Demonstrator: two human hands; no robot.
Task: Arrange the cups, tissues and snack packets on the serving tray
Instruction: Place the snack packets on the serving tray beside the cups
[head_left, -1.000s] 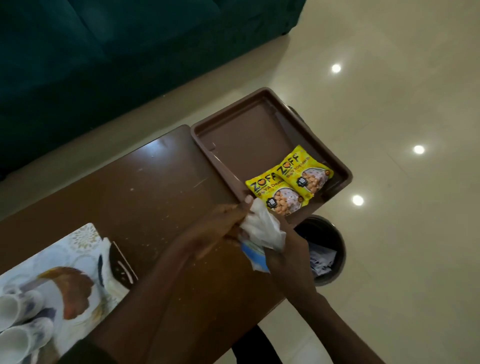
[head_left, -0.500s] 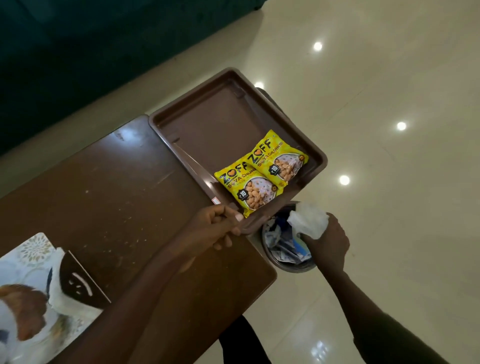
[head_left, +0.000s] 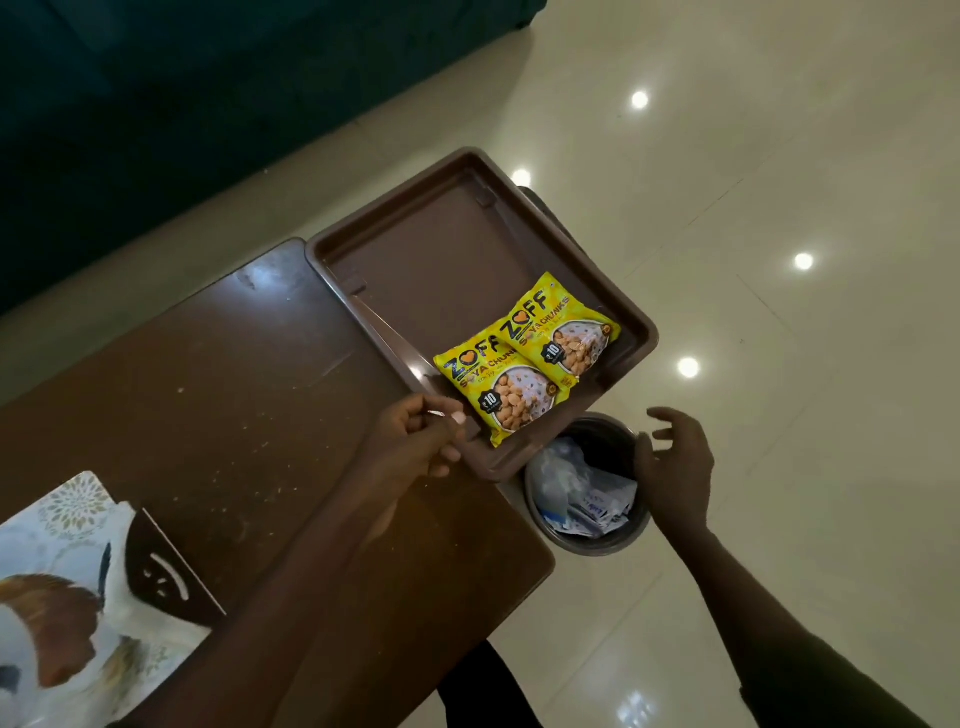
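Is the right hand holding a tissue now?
No, the right hand is empty with fingers spread, above the waste bin.

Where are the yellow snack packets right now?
The two yellow snack packets lie side by side in the brown tray's near corner, just beyond the left hand and above the bin.

The tray (head_left: 415, 249) was brown, rectangular, with a raised rim, and it lay at the far end of the table, partly hanging past its edge. Two yellow packets (head_left: 530, 358) lay flat in its near right corner, side by side and touching, with the print facing up. The near one (head_left: 501, 389) reached over the rim a little, and the rest of the tray floor was bare.
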